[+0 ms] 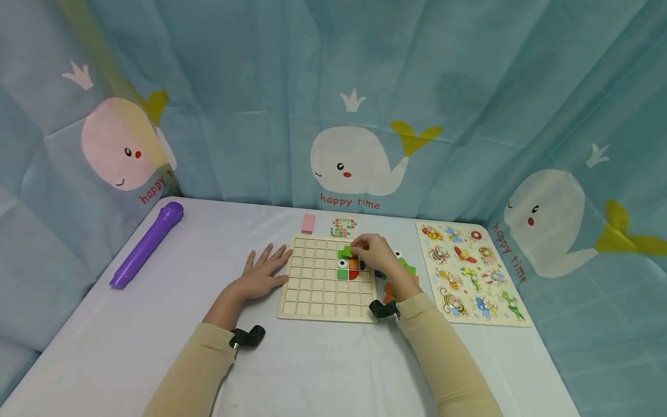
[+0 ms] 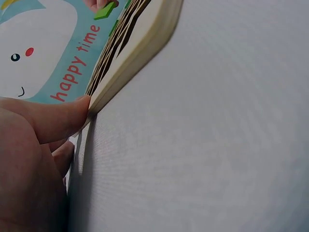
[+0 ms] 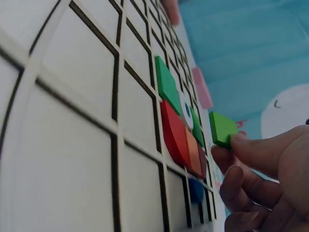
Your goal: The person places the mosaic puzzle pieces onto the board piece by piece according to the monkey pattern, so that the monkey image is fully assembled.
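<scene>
On the white bench (image 1: pixel 130 347), the right hand (image 1: pixel 376 253) is pinching a green tile (image 3: pixel 223 129), best lowered level, while the spread left hand (image 1: pixel 260 277) is touching the gridded board (image 1: pixel 316 297).

This place looks like a small play corner, enclosed by a blue curtain (image 1: pixel 239 156) along the left, far and right edges of the table (image 1: pixel 156 347). The curtain carries pale whales (image 1: pixel 354 159), crowns (image 1: pixel 353 102) and the red words (image 1: pixel 350 202) "happy time", which is a childlike pattern. On the white table there are toys: a purple microphone (image 1: pixel 148 244) near the left edge, a picture puzzle (image 1: pixel 461 269) near the right edge, and between them a board (image 1: pixel 312 289) with coloured tiles (image 1: pixel 342 274). Whether it is inside a home, I cannot tell.
</scene>
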`<state>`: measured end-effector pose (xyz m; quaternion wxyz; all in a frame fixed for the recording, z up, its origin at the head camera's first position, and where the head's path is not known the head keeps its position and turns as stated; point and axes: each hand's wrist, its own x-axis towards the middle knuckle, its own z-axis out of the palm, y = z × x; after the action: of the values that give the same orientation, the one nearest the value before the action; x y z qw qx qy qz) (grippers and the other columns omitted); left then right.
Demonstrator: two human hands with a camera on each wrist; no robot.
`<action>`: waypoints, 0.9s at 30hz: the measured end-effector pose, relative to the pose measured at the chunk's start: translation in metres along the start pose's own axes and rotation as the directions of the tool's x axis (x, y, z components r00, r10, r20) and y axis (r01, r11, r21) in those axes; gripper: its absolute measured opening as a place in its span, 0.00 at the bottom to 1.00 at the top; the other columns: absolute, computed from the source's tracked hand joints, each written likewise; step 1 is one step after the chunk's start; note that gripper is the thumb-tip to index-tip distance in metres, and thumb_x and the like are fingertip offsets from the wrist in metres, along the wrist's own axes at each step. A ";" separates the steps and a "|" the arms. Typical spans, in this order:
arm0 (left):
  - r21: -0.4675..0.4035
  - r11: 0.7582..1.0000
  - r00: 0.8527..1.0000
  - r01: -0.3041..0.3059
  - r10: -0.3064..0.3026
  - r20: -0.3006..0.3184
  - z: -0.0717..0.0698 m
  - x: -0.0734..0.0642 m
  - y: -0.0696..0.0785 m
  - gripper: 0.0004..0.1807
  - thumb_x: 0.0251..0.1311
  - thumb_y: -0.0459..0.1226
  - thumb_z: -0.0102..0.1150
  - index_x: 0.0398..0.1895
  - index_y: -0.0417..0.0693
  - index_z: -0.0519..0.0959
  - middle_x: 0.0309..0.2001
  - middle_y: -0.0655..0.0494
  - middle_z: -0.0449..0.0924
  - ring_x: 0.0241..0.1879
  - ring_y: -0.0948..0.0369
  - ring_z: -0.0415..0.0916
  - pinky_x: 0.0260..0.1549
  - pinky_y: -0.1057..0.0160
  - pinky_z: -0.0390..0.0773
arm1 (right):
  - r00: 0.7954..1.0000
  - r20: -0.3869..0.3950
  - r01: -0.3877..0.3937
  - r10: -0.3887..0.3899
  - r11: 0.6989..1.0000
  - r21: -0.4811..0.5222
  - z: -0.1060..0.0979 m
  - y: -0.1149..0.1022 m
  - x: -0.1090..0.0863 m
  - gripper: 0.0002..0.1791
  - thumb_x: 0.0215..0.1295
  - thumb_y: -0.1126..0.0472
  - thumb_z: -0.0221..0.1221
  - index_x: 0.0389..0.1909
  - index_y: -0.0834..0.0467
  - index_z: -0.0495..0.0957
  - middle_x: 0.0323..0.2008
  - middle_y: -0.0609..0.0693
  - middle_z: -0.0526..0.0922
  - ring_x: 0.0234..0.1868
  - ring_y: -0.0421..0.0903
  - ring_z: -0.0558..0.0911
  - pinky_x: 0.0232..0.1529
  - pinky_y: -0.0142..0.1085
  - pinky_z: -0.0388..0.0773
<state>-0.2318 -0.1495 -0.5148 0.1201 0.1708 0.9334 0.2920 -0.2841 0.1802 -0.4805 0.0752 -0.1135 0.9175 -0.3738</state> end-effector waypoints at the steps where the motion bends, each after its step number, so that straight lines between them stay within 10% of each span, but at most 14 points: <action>1: 0.003 1.000 1.000 -0.002 0.002 0.000 0.000 0.000 0.000 0.39 0.72 0.50 0.53 0.81 0.53 0.52 0.82 0.50 0.43 0.81 0.45 0.26 0.73 0.37 0.18 | 1.000 0.001 0.003 -0.003 1.000 -0.001 0.002 -0.001 0.001 0.08 0.72 0.54 0.61 0.43 0.52 0.85 0.34 0.47 0.85 0.31 0.44 0.80 0.32 0.38 0.78; 27: 0.017 1.000 1.000 -0.012 0.012 -0.011 0.000 0.000 -0.001 0.39 0.72 0.49 0.53 0.81 0.52 0.52 0.82 0.49 0.43 0.81 0.43 0.27 0.73 0.35 0.19 | 0.998 0.016 0.054 -0.053 0.992 -0.111 0.033 -0.023 0.023 0.04 0.69 0.56 0.64 0.37 0.51 0.85 0.33 0.44 0.84 0.34 0.42 0.81 0.37 0.39 0.80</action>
<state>-0.2314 -0.1499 -0.5154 0.1116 0.1759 0.9354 0.2857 -0.2951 0.1364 -0.4891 0.0649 -0.1445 0.9330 -0.3231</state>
